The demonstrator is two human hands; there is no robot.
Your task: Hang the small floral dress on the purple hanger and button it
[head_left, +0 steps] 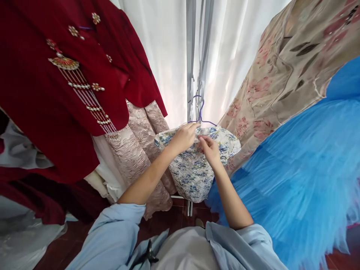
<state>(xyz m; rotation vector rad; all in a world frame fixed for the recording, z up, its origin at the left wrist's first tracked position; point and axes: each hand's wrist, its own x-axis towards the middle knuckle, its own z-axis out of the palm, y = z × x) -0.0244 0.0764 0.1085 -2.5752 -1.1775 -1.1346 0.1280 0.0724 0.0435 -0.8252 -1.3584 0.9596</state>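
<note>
A white short-sleeved blouse (192, 176) with blue flowers hangs in front of me on a purple wire hanger (201, 112). My left hand (185, 137) is closed on the blouse's neckline, just under the hanger's hook. A little lower and to the right, my right hand (209, 147) pinches the front of the blouse near the collar opening. The fingertips of both hands almost meet there, and they hide whatever small detail lies between them. The hanger's hook hangs by a grey metal rack post (191, 48).
On the left hangs a dark red jacket (118, 71) with a beaded tassel (87, 95), above a pink textured garment (140, 138). To the right are a beige floral dress (261, 90) and a puffy blue tulle skirt (284, 168). A white curtain (165, 48) stands behind.
</note>
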